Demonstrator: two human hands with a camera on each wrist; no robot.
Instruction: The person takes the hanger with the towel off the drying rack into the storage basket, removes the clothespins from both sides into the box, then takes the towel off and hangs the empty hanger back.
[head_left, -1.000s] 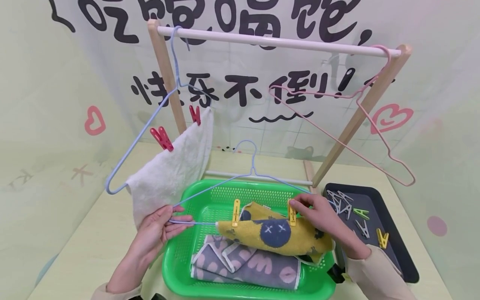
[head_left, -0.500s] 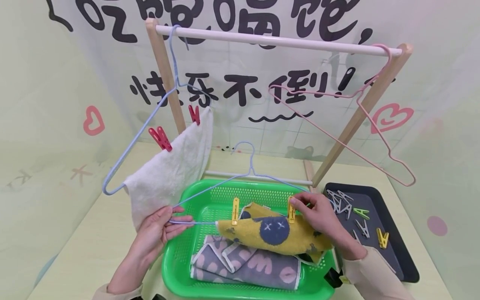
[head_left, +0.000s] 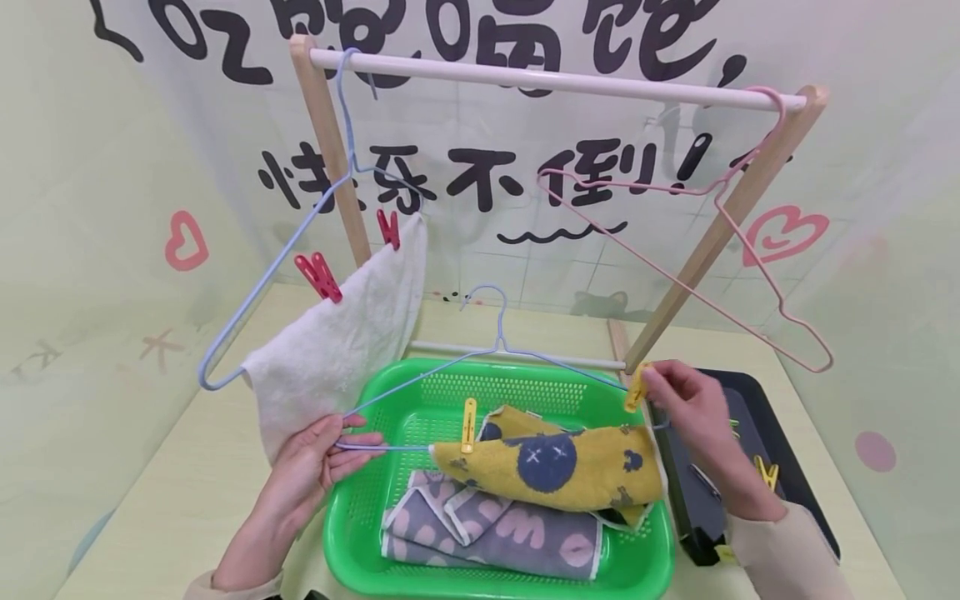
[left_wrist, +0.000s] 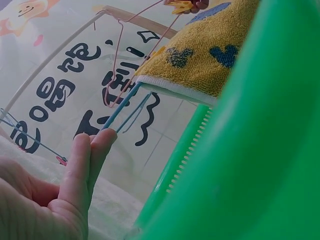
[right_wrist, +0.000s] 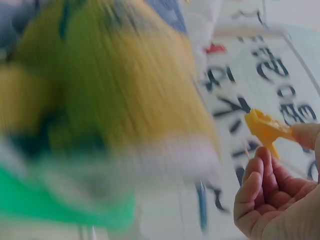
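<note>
My left hand [head_left: 321,454] holds the left corner of a light blue clothes hanger [head_left: 501,323], thumb and fingers at the wire. A yellow patterned towel [head_left: 596,467] hangs folded over its lower bar, with one yellow clothespin [head_left: 468,425] clipped near the towel's left end. With my right hand [head_left: 697,417] I pinch another yellow clothespin [right_wrist: 268,131], apart from the towel, near the hanger's right corner. Below lies a folded grey-purple towel [head_left: 525,542] in the green basket [head_left: 339,525]. The towel blurs in the right wrist view.
A rack with a white rail [head_left: 555,79] stands behind. On it hang a blue hanger [head_left: 273,282] with a white towel [head_left: 337,358] under red clothespins [head_left: 318,277], and a pink hanger [head_left: 660,268]. A black tray [head_left: 802,500] holding clothespins sits right.
My right hand has taken the right-hand yellow clothespin off the towel and moved it up and right, toward the hanger's right corner. My left hand stays almost still.
</note>
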